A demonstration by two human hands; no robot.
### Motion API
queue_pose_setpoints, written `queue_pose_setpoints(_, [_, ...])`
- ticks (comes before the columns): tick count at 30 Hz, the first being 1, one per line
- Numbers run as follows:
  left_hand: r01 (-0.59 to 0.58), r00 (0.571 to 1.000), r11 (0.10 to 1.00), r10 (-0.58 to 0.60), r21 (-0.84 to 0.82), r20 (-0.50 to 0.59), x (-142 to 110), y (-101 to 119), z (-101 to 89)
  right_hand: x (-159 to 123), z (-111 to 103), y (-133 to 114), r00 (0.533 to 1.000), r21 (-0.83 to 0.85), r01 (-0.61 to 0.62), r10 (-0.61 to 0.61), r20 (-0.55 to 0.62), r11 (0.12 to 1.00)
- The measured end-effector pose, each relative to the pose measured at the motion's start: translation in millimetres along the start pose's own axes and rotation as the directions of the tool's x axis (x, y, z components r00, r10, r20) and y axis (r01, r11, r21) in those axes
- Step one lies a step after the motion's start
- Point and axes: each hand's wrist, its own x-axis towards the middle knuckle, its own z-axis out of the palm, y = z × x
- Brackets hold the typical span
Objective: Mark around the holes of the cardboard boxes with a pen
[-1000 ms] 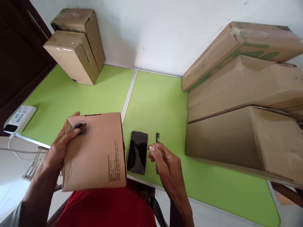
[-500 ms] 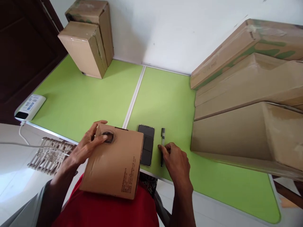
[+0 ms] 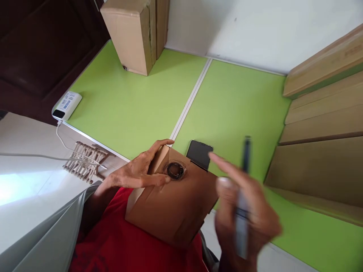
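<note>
A brown cardboard box [image 3: 172, 204] rests on my lap against the green table's [image 3: 136, 105] front edge, a scribbled black circle [image 3: 175, 170] on its top. My left hand [image 3: 138, 172] lies on the box's upper left corner, gripping it, with a fingertip beside the circle. My right hand [image 3: 245, 204], blurred by motion, is raised to the right of the box and closed round a dark pen [image 3: 244, 189] that points up. A black phone [image 3: 200, 154] lies on the table just behind the box, partly hidden by it.
Taped cardboard boxes [image 3: 138, 30] stand at the table's back left. A stack of long flat cartons [image 3: 323, 128] fills the right side. A white power bank [image 3: 67, 105] with a white cable sits at the table's left edge. A wicker piece [image 3: 85, 160] lies below it.
My right hand has picked the pen up off the table and lifted it. The box has tilted lower onto my lap. The view has swung left and down.
</note>
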Motion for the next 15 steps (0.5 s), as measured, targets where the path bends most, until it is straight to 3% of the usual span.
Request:
queue_pose_setpoints(2, [-0.010, 1.000, 1.000, 0.011, -0.021, 0.017, 0, 3, 2.0, -3, 10, 6, 0.971, -0.160, 0.200, -0.174, 0.163, 0.967])
queue_pose_setpoints(5, [-0.028, 1.000, 0.999, 0.028, -0.018, 0.014, -2, 5, 4.1, -1, 16, 12, 0.947, -0.243, 0.275, -0.219, 0.236, 0.930])
queue_pose_setpoints(11, [-0.042, 0.998, 0.999, 0.042, -0.005, -0.036, -7, 0, 4.0, -1, 12, 13, 0.954, -0.256, 0.183, -0.108, 0.281, 0.949])
queue_pose_setpoints(13, [-0.036, 0.999, 0.999, 0.035, -0.037, -0.042, -8, -3, 2.4, -5, 9, 5, 0.982, -0.209, 0.079, -0.040, 0.185, 0.975])
queue_pose_setpoints(15, [-0.043, 0.998, 0.997, 0.040, -0.058, -0.055, -8, -5, 0.2, -8, 5, -5, 0.994, -0.141, -0.107, 0.108, -0.002, 0.984])
